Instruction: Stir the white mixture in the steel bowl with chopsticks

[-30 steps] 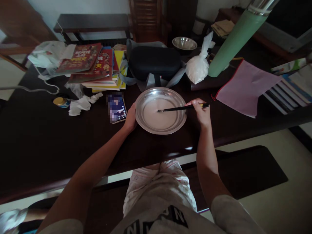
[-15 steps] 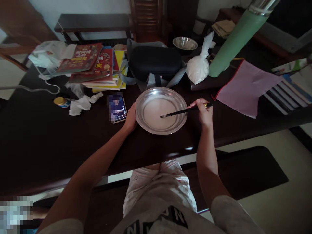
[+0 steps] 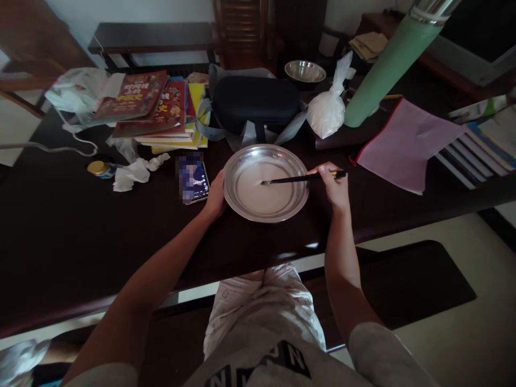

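Note:
A round metal basin [image 3: 231, 189] holding pale whitish liquid [image 3: 264, 196] sits on the dark wooden table [image 3: 80, 236] in front of me. My left hand [image 3: 215, 194] grips the basin's left rim. My right hand [image 3: 332, 185] is closed on black chopsticks [image 3: 288, 180], whose tips dip into the liquid near the basin's middle. A phone [image 3: 193, 178] lies just left of my left hand.
Behind the basin lie a dark case [image 3: 256, 101], a stack of books [image 3: 161, 110], a white tied bag [image 3: 328, 110], a small metal bowl [image 3: 305, 71] and a green bottle [image 3: 382, 72]. A pink folder [image 3: 407, 142] and more books [image 3: 479, 150] lie to the right, crumpled tissue [image 3: 135, 172] and a small jar [image 3: 99, 169] to the left.
The chopstick tips swung toward me and to the right in the liquid, then back to the basin's middle. My left hand has stayed on the rim.

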Tool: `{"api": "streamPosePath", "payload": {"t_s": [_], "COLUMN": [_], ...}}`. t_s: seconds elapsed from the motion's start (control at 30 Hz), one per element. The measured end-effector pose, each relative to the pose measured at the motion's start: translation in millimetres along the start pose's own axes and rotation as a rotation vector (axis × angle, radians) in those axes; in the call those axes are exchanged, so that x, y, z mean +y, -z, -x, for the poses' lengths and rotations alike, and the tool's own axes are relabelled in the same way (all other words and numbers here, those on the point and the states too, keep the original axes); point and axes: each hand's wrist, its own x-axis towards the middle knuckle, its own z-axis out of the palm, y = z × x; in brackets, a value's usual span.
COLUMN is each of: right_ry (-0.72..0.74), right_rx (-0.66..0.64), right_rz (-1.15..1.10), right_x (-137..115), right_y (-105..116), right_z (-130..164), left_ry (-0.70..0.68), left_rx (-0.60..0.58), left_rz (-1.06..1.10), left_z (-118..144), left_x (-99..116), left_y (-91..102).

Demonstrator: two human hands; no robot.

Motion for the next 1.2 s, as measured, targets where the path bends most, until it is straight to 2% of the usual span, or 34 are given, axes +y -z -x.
{"api": "streamPosePath", "payload": {"t_s": [0.1,0.27,0.47,0.63,0.8,0.97,1.1,1.2], "right_ry": [-0.010,-0.023,-0.004,0.007,-0.025,-0.020,-0.021,-0.041], "right_rx": [0.087,-0.022,0.084,-0.029,0.083,-0.035,0.078,0.027], "right_rz": [-0.038,-0.003,-0.042,0.004,-0.049,0.017,-0.013,-0.027], "right_x": [1.3,-0.4,-1.8,-3.9,-2.2,-4.5,-3.0,-2.2], "right_y": [0.1,-0.5,-0.7,-1.6,-0.5,-1.2,-0.1,-0.2], "right_z": [-0.2,0.7,0.2,0.9,1.3,1.1,0.3,1.0], "left_ry": [-0.022,-0.063,0.019,-0.005,0.010,0.040,0.038,0.027], "left_rx": [0.005,-0.014,0.002,-0.008,0.014,0.026,0.014,0.005], "left_rz": [-0.038,-0.097,0.035,-0.018,-0.030,0.007,0.018,0.020], "left_z": [-0.2,0.5,-1.2,-0.9,3.8,4.8,3.0,1.6], "left_x": [0.9,2.9,-2.7,-0.9,10.4,11.8,5.9,1.9], "left_y": [1.0,0.8,-1.4,0.5,-3.1,-4.6,-2.0,-2.5]}}
